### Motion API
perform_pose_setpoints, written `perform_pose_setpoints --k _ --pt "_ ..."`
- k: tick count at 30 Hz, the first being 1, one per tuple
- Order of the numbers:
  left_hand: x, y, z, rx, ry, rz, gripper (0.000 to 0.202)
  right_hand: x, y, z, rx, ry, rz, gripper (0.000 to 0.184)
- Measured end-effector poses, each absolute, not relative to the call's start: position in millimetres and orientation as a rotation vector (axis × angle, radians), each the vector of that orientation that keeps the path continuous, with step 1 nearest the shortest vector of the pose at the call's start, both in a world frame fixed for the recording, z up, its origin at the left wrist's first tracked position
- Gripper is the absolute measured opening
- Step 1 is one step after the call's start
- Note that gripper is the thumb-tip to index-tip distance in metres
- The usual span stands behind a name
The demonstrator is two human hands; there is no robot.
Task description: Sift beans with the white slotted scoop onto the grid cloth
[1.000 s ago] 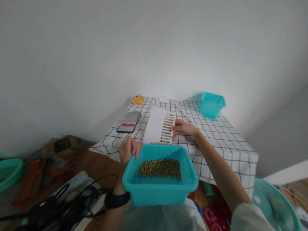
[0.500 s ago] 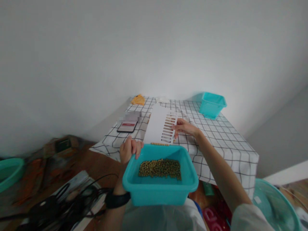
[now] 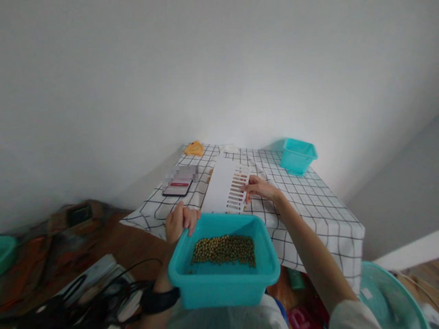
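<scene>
A turquoise plastic basin sits at my lap against the table's front edge. Small round beans or beads, yellowish and dark green, cover part of its floor. My left hand is closed over the basin's far left corner. Beyond the basin, a white board with a column of slots along its right side slopes down to the far rim. My right hand pinches the board's right edge beside the slots, the thumb on top and the other fingers partly hidden beneath.
A phone lies on the checked tablecloth, left of the board. A yellow cloth or bag rests at the back left, and a second turquoise basket at the back right. Dark cables clutter the floor at left.
The row of yellow beans or beads at the board's near edge no longer shows there. A loose one now lies near the basin's front left. The view has shifted slightly; both hands keep their holds.
</scene>
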State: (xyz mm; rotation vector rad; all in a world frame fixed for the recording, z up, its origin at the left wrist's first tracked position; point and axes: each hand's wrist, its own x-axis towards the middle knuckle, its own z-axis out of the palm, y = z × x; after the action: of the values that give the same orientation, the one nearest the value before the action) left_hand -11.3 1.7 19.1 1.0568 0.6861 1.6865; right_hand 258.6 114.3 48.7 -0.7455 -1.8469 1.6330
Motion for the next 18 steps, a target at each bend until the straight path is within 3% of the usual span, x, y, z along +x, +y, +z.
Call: perform_pose_setpoints --k 18 --pt "-15.6 11.9 10.0 1.068 0.670 1.659 0.067 258.1 116.3 45.0 -0.701 -1.897 1.699 0.027"
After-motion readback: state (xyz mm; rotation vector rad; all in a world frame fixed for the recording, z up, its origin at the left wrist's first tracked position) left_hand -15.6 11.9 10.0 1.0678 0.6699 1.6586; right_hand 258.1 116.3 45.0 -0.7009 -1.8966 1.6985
